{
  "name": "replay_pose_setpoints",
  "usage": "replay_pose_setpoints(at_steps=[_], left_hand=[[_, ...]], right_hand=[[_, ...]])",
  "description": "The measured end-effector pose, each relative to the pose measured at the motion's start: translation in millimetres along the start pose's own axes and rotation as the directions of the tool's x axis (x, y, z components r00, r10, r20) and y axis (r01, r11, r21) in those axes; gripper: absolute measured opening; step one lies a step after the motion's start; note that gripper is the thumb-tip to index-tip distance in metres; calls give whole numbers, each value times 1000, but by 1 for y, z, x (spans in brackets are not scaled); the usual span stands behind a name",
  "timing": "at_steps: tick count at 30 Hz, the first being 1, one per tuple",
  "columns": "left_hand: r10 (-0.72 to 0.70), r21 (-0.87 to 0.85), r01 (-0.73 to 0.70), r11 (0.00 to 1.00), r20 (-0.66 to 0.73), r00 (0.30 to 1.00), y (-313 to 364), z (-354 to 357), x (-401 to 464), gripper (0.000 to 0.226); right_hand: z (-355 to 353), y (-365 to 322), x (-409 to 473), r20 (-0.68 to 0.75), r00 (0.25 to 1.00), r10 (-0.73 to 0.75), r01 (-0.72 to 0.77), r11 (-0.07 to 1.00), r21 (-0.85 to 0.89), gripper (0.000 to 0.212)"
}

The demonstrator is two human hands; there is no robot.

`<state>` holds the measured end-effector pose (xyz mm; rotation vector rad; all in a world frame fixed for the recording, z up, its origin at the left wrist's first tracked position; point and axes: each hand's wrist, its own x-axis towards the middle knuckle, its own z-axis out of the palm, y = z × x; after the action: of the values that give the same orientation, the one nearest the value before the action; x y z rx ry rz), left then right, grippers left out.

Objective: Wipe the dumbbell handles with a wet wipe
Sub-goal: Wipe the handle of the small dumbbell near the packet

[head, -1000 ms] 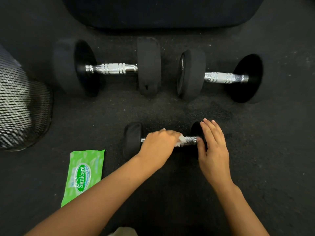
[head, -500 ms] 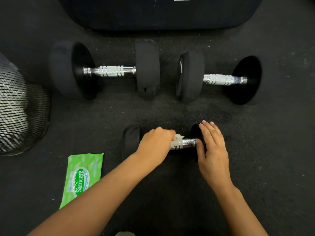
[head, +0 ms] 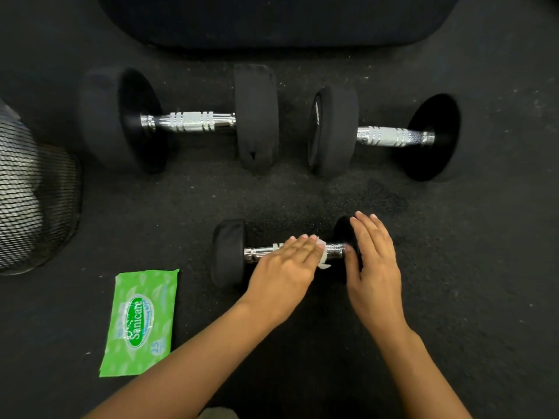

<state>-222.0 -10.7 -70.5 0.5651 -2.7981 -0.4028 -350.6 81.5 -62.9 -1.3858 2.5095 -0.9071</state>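
Gym: dumbbells (head: 193, 122), rubber floor (head: 484, 237).

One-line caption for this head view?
Left hand presses a wet wipe along the small dumbbell's handle; right hand steadies its end.

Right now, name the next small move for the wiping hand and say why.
Probably slide the left hand and wet wipe leftward along the small dumbbell's handle: bare chrome shows left of the palm, and the right hand steadies the right weight.

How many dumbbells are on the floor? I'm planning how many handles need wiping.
3. A big dumbbell at back left, another big dumbbell at back right, and a small dumbbell in front, under both hands. Others may lie out of view.
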Motion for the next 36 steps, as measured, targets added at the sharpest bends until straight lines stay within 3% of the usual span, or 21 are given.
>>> replay_pose_setpoints(at_steps=[5,9,11,14,18,22,25,29,32,36], left_hand=[[92,102,-88,991,-36,995,-10,-8,-19,43],[4,23,-4,1000,-22,1000,-7,-3,-4,37],[-104,-78,110,991,79,991,-5,-8,9,33],[-232,-169,294,941,314,921,-11,-18,31,25],[-287,-346,490,800,496,819,-23,-32,47,18],[-309,-59,364,929,416,855,-19,-40,35,12],[-315,122,291,949,284,906,-7,-33,15,25],[-123,5,123,992,96,988,-8,-18,4,39],[-148,-81,168,982,211,966,-6,-24,19,30],[-315,72,308,949,311,897,-13,-27,28,28]], right_hand=[[-1,1,0,-1,1000,-18,18,1000,-8,47],[0,0,-1,-8,1000,-16,15,1000,-14,46],[0,0,-1,-4,1000,-9,9,1000,-11,46],[0,0,-1,-12,1000,-3,3,1000,-10,46],[0,-1,-1,-13,1000,-11,11,1000,-22,46],[-2,-1,0,-8,1000,-21,21,999,-27,46],[-1,0,-1,-13,1000,-25,25,999,-23,46],[0,-1,0,-19,1000,-15,15,1000,-14,46],[0,-1,2,-8,1000,-7,7,1000,-19,45],[-1,-1,4,0,1000,-6,6,1000,-15,45]])
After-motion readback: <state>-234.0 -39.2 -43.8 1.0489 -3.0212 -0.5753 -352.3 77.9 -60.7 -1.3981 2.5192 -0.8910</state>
